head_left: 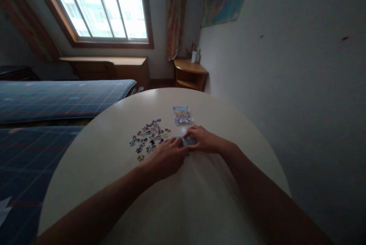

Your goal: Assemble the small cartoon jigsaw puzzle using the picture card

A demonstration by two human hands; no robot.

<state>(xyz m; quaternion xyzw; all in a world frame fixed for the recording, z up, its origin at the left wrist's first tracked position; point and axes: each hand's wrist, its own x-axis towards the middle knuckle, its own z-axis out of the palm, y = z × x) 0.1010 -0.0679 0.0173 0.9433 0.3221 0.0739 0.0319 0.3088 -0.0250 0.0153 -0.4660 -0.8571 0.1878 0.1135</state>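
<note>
Between my two hands lies a bluish joined section of jigsaw puzzle point(188, 141) on the white round table point(225, 113). My right hand point(204, 140) grips its right side, the index finger at the upper edge and the thumb at the lower. From the left, my left hand point(170, 155) reaches the section with its fingers curled down, closed at its edge; whatever they pinch is hidden. Loose jigsaw pieces point(150, 134) are scattered just left of my left hand. Behind the section lies a small printed picture sheet point(183, 115) with a colourful cartoon design.
A bed with a blue plaid cover point(63, 96) stands left of the table. The wall point(286, 96) runs close along the right. Beyond the table are a wooden corner shelf point(190, 65) and a low wooden desk point(128, 62) under the window.
</note>
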